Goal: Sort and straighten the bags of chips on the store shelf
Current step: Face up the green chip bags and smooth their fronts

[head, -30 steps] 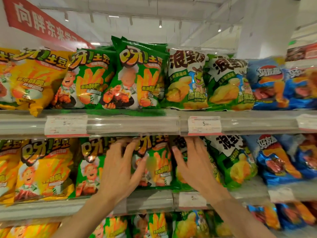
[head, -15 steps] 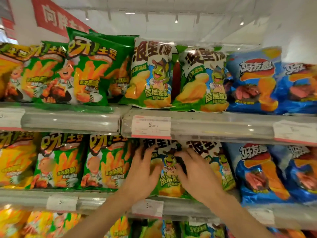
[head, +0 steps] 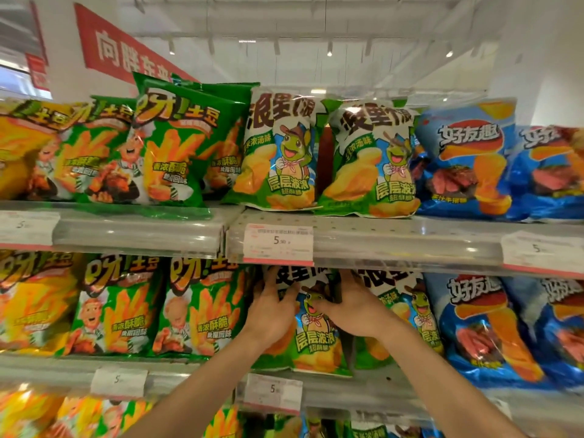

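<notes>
Straightening is in hand: left hand (head: 271, 314) and right hand (head: 354, 311), fingers spread, press flat on the turtle bag (head: 316, 343) directly below the price tag (head: 278, 245); squaring it upright presumably comes next.

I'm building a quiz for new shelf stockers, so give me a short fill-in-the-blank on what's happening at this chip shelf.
1. Both hands, left hand and right hand, press on a bag showing a cartoon ____ on the middle shelf.
2. The turtle bag stands directly left of another turtle bag, which is followed by bags coloured ____.
3. The price label above the hands begins with the digit ____.

Missing words: turtle; blue; 5
</notes>
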A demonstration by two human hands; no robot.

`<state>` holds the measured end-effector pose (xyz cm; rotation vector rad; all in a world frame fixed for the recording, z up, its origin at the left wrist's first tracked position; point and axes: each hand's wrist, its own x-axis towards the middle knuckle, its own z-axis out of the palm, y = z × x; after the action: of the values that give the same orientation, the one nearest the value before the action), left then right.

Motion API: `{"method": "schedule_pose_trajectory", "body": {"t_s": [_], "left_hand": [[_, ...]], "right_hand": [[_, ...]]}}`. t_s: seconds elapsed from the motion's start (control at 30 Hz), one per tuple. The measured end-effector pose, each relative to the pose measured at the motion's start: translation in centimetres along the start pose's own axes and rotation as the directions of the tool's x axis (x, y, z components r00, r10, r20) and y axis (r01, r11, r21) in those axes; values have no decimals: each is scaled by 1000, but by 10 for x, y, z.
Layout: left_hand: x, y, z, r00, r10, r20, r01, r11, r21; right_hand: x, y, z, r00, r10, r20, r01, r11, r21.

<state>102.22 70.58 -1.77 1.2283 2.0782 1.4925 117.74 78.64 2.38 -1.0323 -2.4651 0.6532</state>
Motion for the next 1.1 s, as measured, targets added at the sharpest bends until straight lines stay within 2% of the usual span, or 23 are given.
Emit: {"method": "schedule_pose_trajectory", "body": {"t_s": [0.13,0.3,0.5,0.6,0.8,1.1], "left_hand": [[-7,4,-1,994,108,-32,-110,992,-64],[-18,-4,-6,964,251,-86,-260,959,-109],[-20,-7,-8,962,257,-95,-269,952,-144],[-20,-8,-8,964,247,-99,-260,954,-149],[-20,-12,-7,966,244,-85,-255,953,-163],[-21,-7,-12,948,307,-90,-317,939,-137]], "right_hand": [[0,-1,-3,994,12,113,-30,987,158],[-11,2,6,1000,-29,10,26,970,241],[-15,3,9,992,-108,-59,120,955,270],[-16,5,7,993,-115,-36,120,957,263],[-14,7,-1,993,-70,98,48,976,212],[-15,8,2,993,-65,102,44,979,199]]}}
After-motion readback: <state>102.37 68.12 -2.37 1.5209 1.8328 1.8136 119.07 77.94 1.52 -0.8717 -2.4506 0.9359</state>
